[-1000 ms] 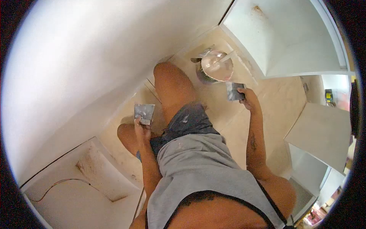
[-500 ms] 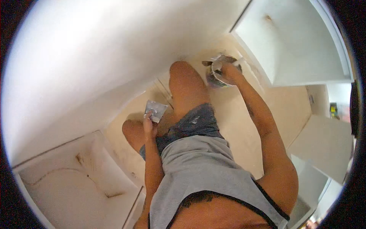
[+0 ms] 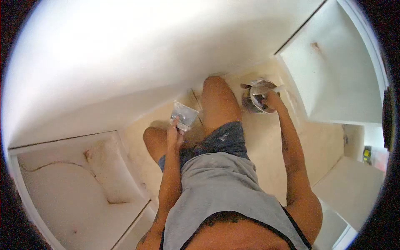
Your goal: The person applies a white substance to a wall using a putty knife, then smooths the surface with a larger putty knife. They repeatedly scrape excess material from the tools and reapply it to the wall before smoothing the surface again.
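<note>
My left hand (image 3: pixel 175 129) grips a flat, square metal putty blade (image 3: pixel 185 114) smeared with pale filler, held over my bent legs. My right hand (image 3: pixel 273 101) is closed at the right rim of a bucket (image 3: pixel 251 106) on the floor, its fingers reaching inside. A pale, paste-smeared piece (image 3: pixel 261 87) lies across the bucket's top. Beside my right hand a whitish stick-like end (image 3: pixel 280 88) juts past the rim, and a dark handle (image 3: pixel 246 86) pokes out at the left. What my right fingers hold is too small and blurred to tell.
A white wall (image 3: pixel 137 54) runs along the far side. At lower left is an open recess (image 3: pixel 62 183) with brown stains; a white cabinet-like box (image 3: pixel 333 83) stands at upper right. Pale panels (image 3: pixel 354 187) are at right, beside a yellow item (image 3: pixel 367 155). Beige floor (image 3: pixel 262 146) lies below.
The whole view has shifted, so the bucket, legs and both hands appear lower and further right. The left hand keeps the putty blade; the right hand stays at the bucket.
</note>
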Motion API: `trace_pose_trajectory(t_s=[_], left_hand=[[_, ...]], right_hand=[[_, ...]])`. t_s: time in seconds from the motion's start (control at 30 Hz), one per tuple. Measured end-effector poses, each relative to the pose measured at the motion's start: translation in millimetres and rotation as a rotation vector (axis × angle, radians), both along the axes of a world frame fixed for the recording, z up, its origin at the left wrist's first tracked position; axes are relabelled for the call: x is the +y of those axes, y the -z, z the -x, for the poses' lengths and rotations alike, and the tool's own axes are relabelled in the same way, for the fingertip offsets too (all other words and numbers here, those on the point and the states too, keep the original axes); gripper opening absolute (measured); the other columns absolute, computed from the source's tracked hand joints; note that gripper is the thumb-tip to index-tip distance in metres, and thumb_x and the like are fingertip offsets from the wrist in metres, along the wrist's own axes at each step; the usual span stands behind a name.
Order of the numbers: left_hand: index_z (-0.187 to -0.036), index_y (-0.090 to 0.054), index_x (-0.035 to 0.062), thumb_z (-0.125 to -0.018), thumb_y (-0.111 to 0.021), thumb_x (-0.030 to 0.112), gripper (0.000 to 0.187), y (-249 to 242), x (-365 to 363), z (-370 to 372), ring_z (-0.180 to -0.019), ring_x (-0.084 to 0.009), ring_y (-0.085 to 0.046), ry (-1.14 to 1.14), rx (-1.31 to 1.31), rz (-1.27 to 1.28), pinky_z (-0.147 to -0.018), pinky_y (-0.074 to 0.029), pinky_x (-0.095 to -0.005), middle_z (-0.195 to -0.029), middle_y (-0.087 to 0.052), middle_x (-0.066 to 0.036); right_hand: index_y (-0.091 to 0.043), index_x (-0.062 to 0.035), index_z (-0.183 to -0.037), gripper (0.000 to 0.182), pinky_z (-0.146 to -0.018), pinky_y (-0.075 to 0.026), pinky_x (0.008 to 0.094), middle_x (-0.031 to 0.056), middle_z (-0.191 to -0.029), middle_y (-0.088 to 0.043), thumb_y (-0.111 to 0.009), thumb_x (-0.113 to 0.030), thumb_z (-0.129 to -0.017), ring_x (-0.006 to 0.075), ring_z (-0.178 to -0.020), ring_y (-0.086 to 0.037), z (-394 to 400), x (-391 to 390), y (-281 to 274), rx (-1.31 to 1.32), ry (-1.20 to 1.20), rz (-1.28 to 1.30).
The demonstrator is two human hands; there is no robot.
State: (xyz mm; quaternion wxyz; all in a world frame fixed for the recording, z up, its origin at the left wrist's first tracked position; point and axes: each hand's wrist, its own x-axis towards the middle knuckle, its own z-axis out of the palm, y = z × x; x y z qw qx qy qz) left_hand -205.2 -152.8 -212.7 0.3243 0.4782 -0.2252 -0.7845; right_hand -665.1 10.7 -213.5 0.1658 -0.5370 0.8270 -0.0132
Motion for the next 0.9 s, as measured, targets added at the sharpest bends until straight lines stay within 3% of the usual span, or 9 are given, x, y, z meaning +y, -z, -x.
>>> trace_pose_trajectory(t_s=[0.1, 0.13, 0.27, 0.37, 0.43, 0.57, 0.67, 0.8, 0.9], left_hand=[[-0.121, -0.053, 0.0064, -0.095, -0.059, 0.035, 0.039, -40, 15, 18, -0.081, -0.0202, -0.067, 0.050, 0.087, 0.020, -0.058, -0.054, -0.0329, -0.099, -0.065, -0.005], [-0.122, -0.053, 0.0064, -0.096, -0.059, 0.035, 0.039, -57, 24, 20, -0.083, -0.0206, -0.067, 0.123, 0.113, 0.051, -0.058, -0.054, -0.0332, -0.100, -0.065, -0.005], [-0.123, -0.053, 0.0057, -0.096, -0.059, 0.034, 0.040, -88, 2, 90, -0.091, -0.0211, -0.066, 0.459, 0.180, 0.118, -0.064, -0.056, -0.0352, -0.106, -0.065, -0.006], [-0.118, -0.059, 0.0010, -0.095, -0.060, 0.033, 0.039, -104, 12, 159, -0.090, -0.0211, -0.065, 0.615, 0.111, 0.214, -0.066, -0.056, -0.0356, -0.103, -0.066, -0.008], [-0.116, -0.060, -0.0005, -0.095, -0.061, 0.034, 0.040, -85, 17, 206, -0.090, -0.0217, -0.064, 0.644, 0.026, 0.259, -0.068, -0.056, -0.0368, -0.103, -0.066, -0.009], [-0.117, -0.059, -0.0001, -0.093, -0.062, 0.035, 0.043, -22, 10, 255, -0.092, -0.0240, -0.064, 0.832, -0.084, 0.271, -0.071, -0.056, -0.0409, -0.104, -0.066, -0.011], [-0.104, -0.061, 0.0063, -0.089, -0.066, 0.033, 0.031, -53, 25, 269, -0.071, -0.0224, -0.065, 0.651, 0.022, 0.018, -0.055, -0.054, -0.0380, -0.089, -0.067, -0.007], [-0.102, -0.061, 0.0089, -0.089, -0.066, 0.031, 0.026, -94, 30, 275, -0.070, -0.0210, -0.065, 0.657, 0.100, -0.113, -0.054, -0.054, -0.0370, -0.087, -0.067, -0.006], [-0.103, -0.060, 0.0099, -0.089, -0.065, 0.028, 0.023, -135, 27, 255, -0.077, -0.0193, -0.067, 0.633, 0.424, -0.245, -0.054, -0.056, -0.0375, -0.087, -0.067, -0.006]], right_hand=[[-0.069, 0.0043, -0.085, 0.031, -0.068, -0.049, 0.0458, 0.0269, -0.081, -0.065, -0.069, -0.027, -0.081, 0.0408, -0.073, -0.063, -26, 47, -51, -0.204, 0.205, 0.333], [-0.066, 0.0034, -0.103, 0.035, -0.080, -0.051, 0.0453, 0.0249, -0.096, -0.068, -0.067, -0.025, -0.084, 0.0386, -0.088, -0.066, -40, 61, -70, -0.253, 0.341, 0.144], [-0.067, 0.0015, -0.108, 0.033, -0.078, -0.050, 0.0401, 0.0210, -0.096, -0.069, -0.066, -0.025, -0.088, 0.0323, -0.082, -0.066, -74, 65, -122, -0.347, 0.558, 0.272], [-0.068, -0.0014, -0.110, 0.029, -0.077, -0.050, 0.0349, 0.0168, -0.095, -0.071, -0.065, -0.023, -0.091, 0.0245, -0.081, -0.065, -89, 66, -132, -0.360, 0.610, 0.546], [-0.069, -0.0031, -0.112, 0.028, -0.065, -0.044, 0.0283, 0.0063, -0.085, -0.068, -0.068, -0.020, -0.090, 0.0123, -0.070, -0.051, -82, 64, -133, -0.328, 0.663, 0.720], [-0.069, -0.0034, -0.111, 0.026, -0.080, -0.050, 0.0311, 0.0124, -0.102, -0.071, -0.066, -0.020, -0.091, 0.0200, -0.090, -0.066, -99, 60, -158, -0.328, 0.719, 0.794], [-0.069, -0.0034, -0.112, 0.024, -0.081, -0.051, 0.0322, 0.0113, -0.107, -0.071, -0.065, -0.015, -0.091, 0.0203, -0.094, -0.066, -118, 52, -177, -0.288, 0.711, 0.996], [-0.069, -0.0095, -0.111, 0.024, -0.091, -0.052, 0.0340, 0.0102, -0.111, -0.070, -0.064, -0.004, -0.089, 0.0237, -0.105, -0.066, -135, 51, -181, -0.242, 0.497, 1.072], [-0.071, -0.0149, -0.109, 0.027, -0.097, -0.051, 0.0348, 0.0093, -0.116, -0.068, -0.064, 0.000, -0.087, 0.0268, -0.113, -0.064, -138, 45, -157, -0.173, 0.201, 1.094]])
